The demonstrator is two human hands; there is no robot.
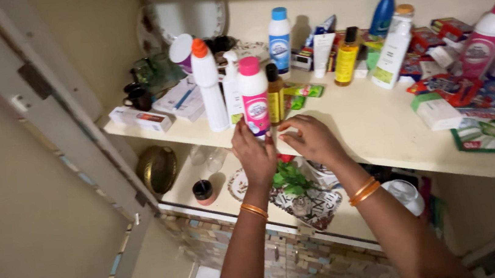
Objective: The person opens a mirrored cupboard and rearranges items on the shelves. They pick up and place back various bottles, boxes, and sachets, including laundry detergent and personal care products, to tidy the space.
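Note:
My left hand (pixel 255 153) grips the lower part of a white bottle with a pink cap and pink label (pixel 253 92), which stands upright near the front edge of a cream shelf (pixel 356 127). My right hand (pixel 312 140) rests on the shelf edge just right of that bottle, its fingers bent and touching the bottle's base. Close behind stand a white bottle with an orange cap (pixel 209 85), a white spray bottle (pixel 231 88) and a small amber bottle (pixel 275 96). Both wrists wear orange bangles.
The shelf holds many bottles, tubes, boxes and packets: a blue-capped bottle (pixel 279 40), a yellow bottle (pixel 346 58), two pink-capped bottles (pixel 488 37) at right. A lower shelf carries a brass bowl (pixel 157 168), a small cup (pixel 203 191) and a decorated plate (pixel 309 203). An open door (pixel 41 99) stands at left.

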